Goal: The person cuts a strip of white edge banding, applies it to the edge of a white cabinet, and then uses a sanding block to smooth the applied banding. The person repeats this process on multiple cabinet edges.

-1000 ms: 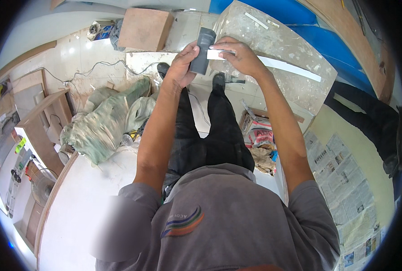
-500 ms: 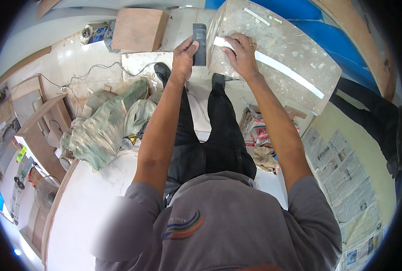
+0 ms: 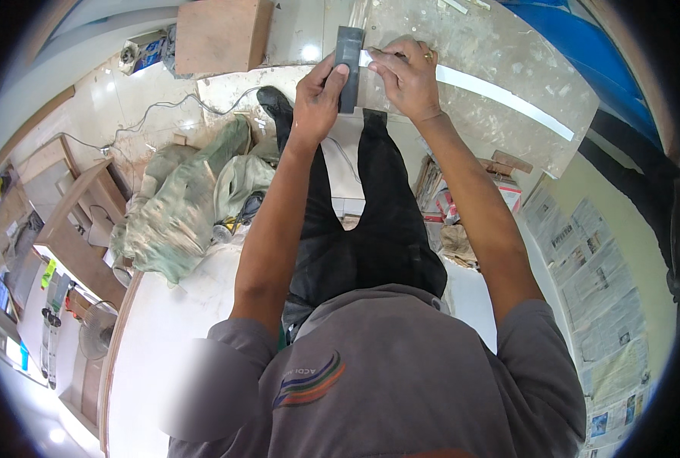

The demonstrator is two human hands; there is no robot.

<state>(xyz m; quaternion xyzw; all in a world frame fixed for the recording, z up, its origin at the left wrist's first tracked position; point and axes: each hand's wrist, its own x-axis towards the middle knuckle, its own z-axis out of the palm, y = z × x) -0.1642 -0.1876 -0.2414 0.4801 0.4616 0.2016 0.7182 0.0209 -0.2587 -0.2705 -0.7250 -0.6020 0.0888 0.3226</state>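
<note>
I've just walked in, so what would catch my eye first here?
Probably the long white strip on the stained tabletop at upper right, its near end pinched in the right hand. Just left of that, the left hand grips a dark block. Next might come the crumpled greenish heap left of the person's black-trousered legs.

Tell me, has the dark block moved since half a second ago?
Yes, the dark block moved to the right, closer to the left edge of the worktop.
</note>
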